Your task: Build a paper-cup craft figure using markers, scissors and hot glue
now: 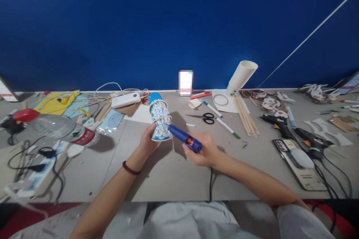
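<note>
My left hand (148,138) is wrapped round the lower end of joined paper cups (160,117). They are white with blue scale-like drawings, and the end cup is solid blue. The joined cups tilt away from me above the table. In my right hand (204,149) is a blue hot glue gun (183,137), its tip at the right side of the lowest cup. Whether the tip touches the cup I cannot tell. A thin pale strand hangs below the tip. The black cord drops from the right hand toward the table's front edge.
Scissors (206,118), markers (228,128) and wooden sticks (246,115) lie ahead to the right. A tall stack of white cups (242,76) leans behind them. Black glue guns (280,125) and a phone (301,171) lie right. A bottle (67,129) and power strip (46,171) are left.
</note>
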A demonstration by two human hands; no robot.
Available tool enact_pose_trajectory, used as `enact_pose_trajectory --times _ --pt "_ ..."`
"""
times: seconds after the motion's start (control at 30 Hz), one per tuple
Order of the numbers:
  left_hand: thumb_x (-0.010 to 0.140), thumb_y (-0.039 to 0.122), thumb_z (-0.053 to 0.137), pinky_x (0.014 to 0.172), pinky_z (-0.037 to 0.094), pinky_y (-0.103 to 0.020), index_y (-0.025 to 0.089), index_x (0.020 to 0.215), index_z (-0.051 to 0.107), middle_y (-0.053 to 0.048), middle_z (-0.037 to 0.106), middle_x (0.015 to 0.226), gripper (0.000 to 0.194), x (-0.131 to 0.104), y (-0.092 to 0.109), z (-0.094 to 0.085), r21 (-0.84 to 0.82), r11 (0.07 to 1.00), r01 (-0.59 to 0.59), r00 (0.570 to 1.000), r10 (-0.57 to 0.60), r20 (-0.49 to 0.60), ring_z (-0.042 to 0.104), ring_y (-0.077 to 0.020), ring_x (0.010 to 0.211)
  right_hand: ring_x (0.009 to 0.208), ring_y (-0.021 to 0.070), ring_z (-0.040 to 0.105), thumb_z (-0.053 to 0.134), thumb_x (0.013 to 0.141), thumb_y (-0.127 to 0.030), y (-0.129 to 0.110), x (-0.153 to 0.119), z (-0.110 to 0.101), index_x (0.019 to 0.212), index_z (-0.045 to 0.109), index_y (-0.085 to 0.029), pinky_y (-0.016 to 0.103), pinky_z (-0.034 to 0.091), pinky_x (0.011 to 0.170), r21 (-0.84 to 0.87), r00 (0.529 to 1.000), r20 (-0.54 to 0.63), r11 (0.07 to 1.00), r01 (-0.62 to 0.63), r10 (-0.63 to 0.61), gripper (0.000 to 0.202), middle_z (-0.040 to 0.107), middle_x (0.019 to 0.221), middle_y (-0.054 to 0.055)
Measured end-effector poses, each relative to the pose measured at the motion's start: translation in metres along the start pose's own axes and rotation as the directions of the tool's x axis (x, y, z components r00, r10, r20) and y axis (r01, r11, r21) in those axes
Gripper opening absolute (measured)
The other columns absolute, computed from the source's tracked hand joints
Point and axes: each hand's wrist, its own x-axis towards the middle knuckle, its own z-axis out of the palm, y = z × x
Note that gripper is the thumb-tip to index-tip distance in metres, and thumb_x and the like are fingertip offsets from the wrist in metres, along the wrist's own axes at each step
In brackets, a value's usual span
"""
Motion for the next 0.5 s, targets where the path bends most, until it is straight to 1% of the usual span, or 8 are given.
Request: enact_pose_trajectory --times 0.1,0.3,0.5 --pt "0.071 0.040 0.068 0.089 0.049 -0.035 0.013 0.100 0.070 -0.008 0.074 0.097 0.040 0.0005 -0.0003 -0.0001 0.001 1.000 -0.001 1.000 0.001 0.002 0.068 -0.0248 0.092 0.046 0.0117 0.046 0.052 0.079 -0.027 0.0004 -0.0006 0.0008 0.075 0.044 -0.022 0.024 0.035 0.048 0.000 1.000 0.008 1.000 -0.014 0.014 0.010 0.049 0.054 -0.003" --pt "0.073 0.041 0.067 0.093 0.048 -0.037 0.014 0.101 0.070 -0.008 0.074 0.098 0.039 0.0002 -0.0007 -0.0003 -0.001 1.000 0.010 1.000 -0.010 0.014 0.068 -0.0259 0.096 0.045 0.0119 0.046 0.052 0.079 -0.027 0.0006 -0.0015 0.0008 0.074 0.043 -0.022 0.024 0.035 0.048 -0.001 1.000 0.004 1.000 -0.019 0.019 0.012 0.050 0.054 -0.003" --pt "0.070 0.042 0.069 0.087 0.051 -0.036 0.015 0.098 0.071 -0.008 0.075 0.097 0.039 0.0001 -0.0003 0.0008 0.010 1.000 0.002 1.000 -0.002 0.002 0.069 -0.0254 0.092 0.044 0.0119 0.046 0.052 0.079 -0.027 0.0010 -0.0012 0.0005 0.074 0.042 -0.023 0.024 0.034 0.047 -0.021 1.000 0.009 1.000 -0.012 0.012 0.011 0.048 0.053 -0.004"
